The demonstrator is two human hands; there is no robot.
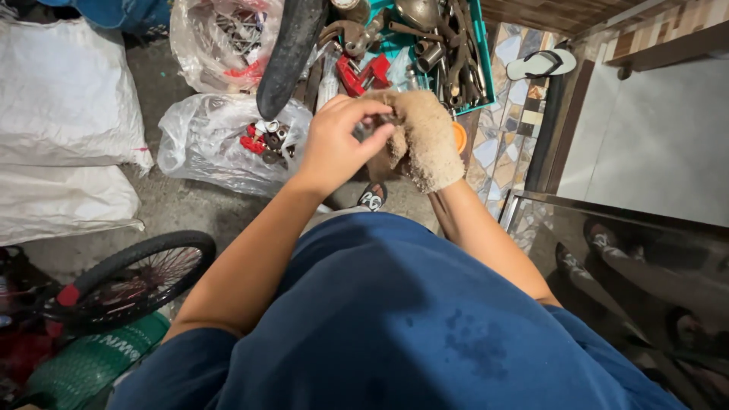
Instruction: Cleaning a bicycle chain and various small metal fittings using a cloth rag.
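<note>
**Small part worked between a bare hand and a gloved one**

Nearest the camera is the person's blue shirt (395,319), with both forearms reaching out from it. To the left, on the floor, a bicycle wheel (133,277) lies beside a green woven mat (91,361).

Further out the two hands meet. The left hand (338,144) is bare, its grip nearly closed — thumb and fingertips pinch something small and dark at the edge of the glove, too hidden to name. The right hand (425,140) wears a worn tan glove (437,152); its grip is curled around the same spot, though what it holds cannot be told. The step looks like cleaning or fitting a small part held between both hands, and a further move would call for a steady pinch so the piece does not slip to the floor.

Beyond the hands lie a clear plastic bag of red and grey parts (228,137), a black tyre (288,53) leaning across, and a teal tray (482,68) crowded with rusty metal tools — a white sandal (541,64) rests farther right
</note>
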